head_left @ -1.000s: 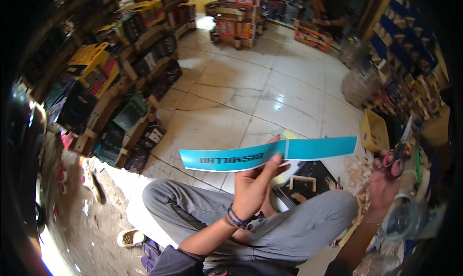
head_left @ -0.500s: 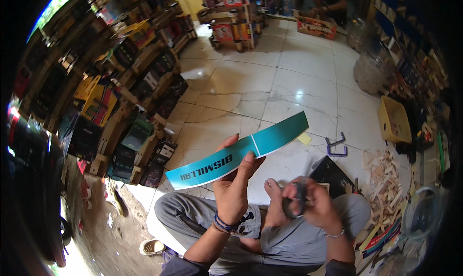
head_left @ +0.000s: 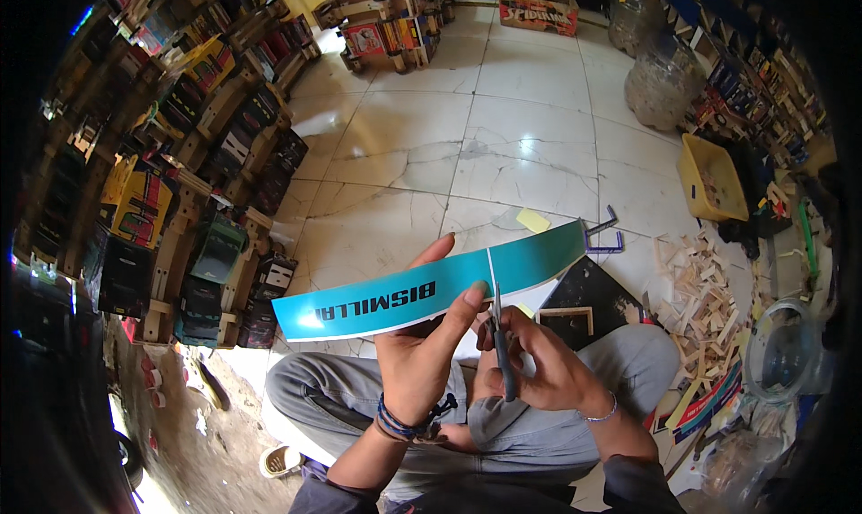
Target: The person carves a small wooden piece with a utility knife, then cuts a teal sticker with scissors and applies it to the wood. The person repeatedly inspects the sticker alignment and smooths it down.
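Note:
My left hand (head_left: 426,352) holds up a long teal strip (head_left: 431,285) with black lettering, thumb on its front and fingers behind it. The strip slants up to the right and a thin pale line crosses it near the thumb. My right hand (head_left: 543,366) grips grey-handled scissors (head_left: 503,352) just below the strip, blades pointing up at its lower edge beside my left thumb. I sit cross-legged in grey trousers on a pale tiled floor (head_left: 503,128).
Shelves of toy trucks (head_left: 193,236) line the left side. A black board (head_left: 588,294) with a small wooden frame lies by my right knee. Wood offcuts (head_left: 705,285), a yellow tub (head_left: 709,177) and clear jars (head_left: 660,83) lie to the right. A yellow pad (head_left: 533,220) lies beyond the strip.
My right hand has brought the scissors from near my lap up to the strip's lower edge. The strip has tilted and come closer to the camera.

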The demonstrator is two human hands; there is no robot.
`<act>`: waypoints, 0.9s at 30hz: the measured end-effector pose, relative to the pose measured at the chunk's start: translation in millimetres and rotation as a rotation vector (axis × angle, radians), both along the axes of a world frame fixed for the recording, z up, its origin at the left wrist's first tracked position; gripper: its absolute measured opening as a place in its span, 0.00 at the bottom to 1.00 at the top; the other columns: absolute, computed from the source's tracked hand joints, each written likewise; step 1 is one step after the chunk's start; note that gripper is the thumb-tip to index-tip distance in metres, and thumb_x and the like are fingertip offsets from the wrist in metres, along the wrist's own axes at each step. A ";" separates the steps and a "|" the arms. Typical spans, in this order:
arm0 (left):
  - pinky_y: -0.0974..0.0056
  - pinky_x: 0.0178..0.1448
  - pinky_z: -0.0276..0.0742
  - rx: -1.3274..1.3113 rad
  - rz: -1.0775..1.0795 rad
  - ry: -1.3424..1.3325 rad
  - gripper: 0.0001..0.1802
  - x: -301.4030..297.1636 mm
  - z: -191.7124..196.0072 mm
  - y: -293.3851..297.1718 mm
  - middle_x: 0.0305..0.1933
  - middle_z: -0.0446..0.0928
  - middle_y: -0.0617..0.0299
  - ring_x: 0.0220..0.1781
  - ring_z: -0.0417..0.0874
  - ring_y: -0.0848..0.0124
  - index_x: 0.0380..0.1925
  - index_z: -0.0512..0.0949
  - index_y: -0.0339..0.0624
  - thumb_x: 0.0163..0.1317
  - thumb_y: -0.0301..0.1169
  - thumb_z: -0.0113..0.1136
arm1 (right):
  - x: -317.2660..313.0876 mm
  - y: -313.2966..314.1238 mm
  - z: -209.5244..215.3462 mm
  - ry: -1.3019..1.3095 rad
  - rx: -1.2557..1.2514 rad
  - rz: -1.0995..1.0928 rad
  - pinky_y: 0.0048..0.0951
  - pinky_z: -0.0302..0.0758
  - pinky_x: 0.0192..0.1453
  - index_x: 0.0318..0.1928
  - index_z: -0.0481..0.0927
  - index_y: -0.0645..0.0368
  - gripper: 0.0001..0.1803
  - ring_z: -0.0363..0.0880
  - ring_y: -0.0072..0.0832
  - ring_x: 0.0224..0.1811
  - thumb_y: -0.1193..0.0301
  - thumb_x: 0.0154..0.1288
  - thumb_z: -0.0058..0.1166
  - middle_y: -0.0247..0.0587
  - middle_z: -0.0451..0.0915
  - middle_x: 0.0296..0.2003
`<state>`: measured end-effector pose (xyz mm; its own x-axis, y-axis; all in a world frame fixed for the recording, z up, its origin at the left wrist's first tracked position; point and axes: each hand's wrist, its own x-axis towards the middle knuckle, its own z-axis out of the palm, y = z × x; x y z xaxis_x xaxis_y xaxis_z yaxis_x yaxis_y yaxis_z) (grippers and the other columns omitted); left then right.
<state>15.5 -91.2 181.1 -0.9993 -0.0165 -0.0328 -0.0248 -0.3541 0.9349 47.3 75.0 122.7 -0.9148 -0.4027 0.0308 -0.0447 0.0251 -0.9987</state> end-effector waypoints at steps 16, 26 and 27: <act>0.73 0.48 0.80 -0.008 -0.047 0.008 0.30 3.8 3.2 -2.9 0.45 0.83 0.62 0.43 0.83 0.80 0.66 0.73 0.33 0.64 0.22 0.70 | 3.6 2.7 6.5 -0.002 -0.049 0.016 0.20 0.59 0.29 0.68 0.64 0.65 0.37 0.63 0.12 0.23 0.73 0.63 0.69 0.24 0.64 0.23; 0.73 0.51 0.80 -0.039 -0.047 0.037 0.30 2.9 1.2 -4.2 0.47 0.83 0.63 0.46 0.83 0.79 0.66 0.73 0.34 0.64 0.22 0.71 | 6.2 3.4 6.7 -0.017 -0.057 0.023 0.19 0.68 0.35 0.70 0.61 0.67 0.36 0.69 0.14 0.27 0.73 0.67 0.65 0.26 0.70 0.25; 0.72 0.51 0.80 -0.032 -0.048 0.040 0.30 3.0 1.1 -4.3 0.47 0.83 0.63 0.46 0.83 0.79 0.66 0.73 0.34 0.64 0.22 0.71 | 6.4 3.0 7.0 -0.024 -0.061 0.022 0.19 0.69 0.36 0.70 0.62 0.67 0.36 0.70 0.14 0.28 0.73 0.68 0.65 0.26 0.71 0.25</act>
<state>18.6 -95.5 182.2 -0.9995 0.0307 0.0070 -0.0033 -0.3233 0.9463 53.7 78.0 129.7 -0.9064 -0.4209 0.0342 -0.0206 -0.0369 -0.9991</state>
